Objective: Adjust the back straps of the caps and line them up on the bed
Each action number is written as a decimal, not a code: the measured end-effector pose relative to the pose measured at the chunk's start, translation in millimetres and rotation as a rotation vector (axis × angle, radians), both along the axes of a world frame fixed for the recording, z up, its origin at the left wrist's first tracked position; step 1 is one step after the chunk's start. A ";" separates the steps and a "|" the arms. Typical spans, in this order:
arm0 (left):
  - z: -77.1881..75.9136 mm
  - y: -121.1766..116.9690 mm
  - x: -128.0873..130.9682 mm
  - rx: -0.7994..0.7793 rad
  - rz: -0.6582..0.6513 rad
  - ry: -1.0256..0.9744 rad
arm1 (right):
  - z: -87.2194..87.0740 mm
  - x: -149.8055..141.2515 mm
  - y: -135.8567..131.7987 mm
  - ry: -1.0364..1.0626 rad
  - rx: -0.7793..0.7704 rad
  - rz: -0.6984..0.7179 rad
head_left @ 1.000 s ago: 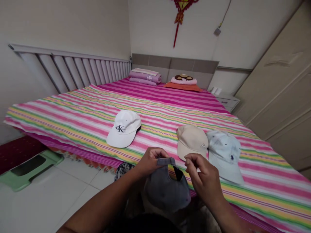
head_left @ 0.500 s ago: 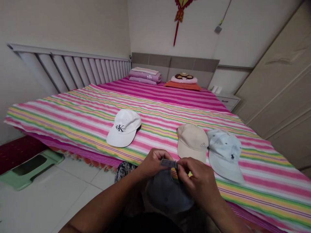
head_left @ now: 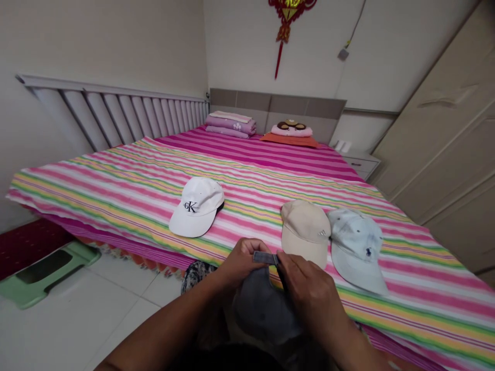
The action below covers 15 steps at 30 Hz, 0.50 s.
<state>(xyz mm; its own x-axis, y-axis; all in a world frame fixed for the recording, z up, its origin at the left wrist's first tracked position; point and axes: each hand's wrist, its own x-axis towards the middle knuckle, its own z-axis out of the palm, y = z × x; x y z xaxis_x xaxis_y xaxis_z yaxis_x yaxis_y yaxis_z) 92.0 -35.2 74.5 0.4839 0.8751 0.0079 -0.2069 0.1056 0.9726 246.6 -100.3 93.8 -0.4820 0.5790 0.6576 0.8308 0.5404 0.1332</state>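
A dark grey baseball cap [head_left: 266, 309] is held low in front of me, its back opening turned up and away from me. My left hand [head_left: 247, 257] pinches the left end of the cap's back strap [head_left: 265, 257]. On the other side, my right hand [head_left: 309, 283] is closed on the strap near its buckle, with the fingertips partly hidden. Just beyond my hands on the bed lie a beige cap [head_left: 305, 232] and a pale blue cap [head_left: 358, 250], side by side. Farther left rests a white cap [head_left: 198, 206] with black letters.
The bed [head_left: 127, 190] has a striped sheet. Folded purple bedding [head_left: 231, 125] and a pink and orange stack [head_left: 291, 133] lie by the headboard [head_left: 270, 105]. A green stool [head_left: 46, 275] stands on the tiled floor at left. A wardrobe [head_left: 444, 139] is at right.
My right hand has shifted slightly left and turned over the strap, covering more of it. The strap looks straighter between my hands. The view has tilted up slightly.
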 end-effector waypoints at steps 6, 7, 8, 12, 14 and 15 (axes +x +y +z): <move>2.4 -5.8 3.0 0.093 0.028 0.119 | -1.1 -0.7 2.7 -0.095 0.120 -0.021; 2.6 -7.1 3.6 0.086 0.027 0.109 | -0.7 -0.2 3.9 -0.006 0.072 -0.003; 2.7 -8.4 4.1 0.082 0.027 0.092 | -0.5 0.2 5.1 0.120 -0.007 0.011; 0.7 -10.1 5.4 0.115 0.033 0.056 | -2.2 0.0 7.8 0.678 -0.487 -0.020; -1.2 -9.2 5.3 0.108 0.038 0.062 | -5.1 -0.2 7.1 0.728 -0.528 -0.051; -2.2 -8.6 5.0 0.098 0.034 0.064 | -6.6 0.1 6.4 0.679 -0.474 -0.046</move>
